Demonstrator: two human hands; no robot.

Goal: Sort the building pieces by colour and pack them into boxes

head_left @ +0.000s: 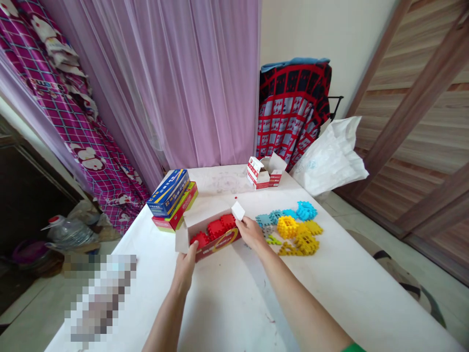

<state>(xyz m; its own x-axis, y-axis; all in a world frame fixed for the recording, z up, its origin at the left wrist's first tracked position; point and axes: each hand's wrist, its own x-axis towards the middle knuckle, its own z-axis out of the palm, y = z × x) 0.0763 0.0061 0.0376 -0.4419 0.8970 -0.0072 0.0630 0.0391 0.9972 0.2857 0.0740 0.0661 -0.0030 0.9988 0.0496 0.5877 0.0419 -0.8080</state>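
Note:
An open red box (219,246) with white flaps is tilted near the middle of the white table. Red toothed blocks (216,229) lie inside it. My left hand (186,264) grips the box at its near left corner, thumb on the rim. At the right end, my right hand (250,232) holds the box beside a raised white flap (238,210). Yellow blocks (287,227) and blue blocks (306,210) sit on the table to the right of my right hand, with small green pieces (273,240) close by.
A blue box (168,193) rests on a red and green box (178,210) at the back left. An open red and white carton (262,173) stands at the back right, near a white bag (330,156). A blurred patch (106,298) covers the table's left edge (126,244).

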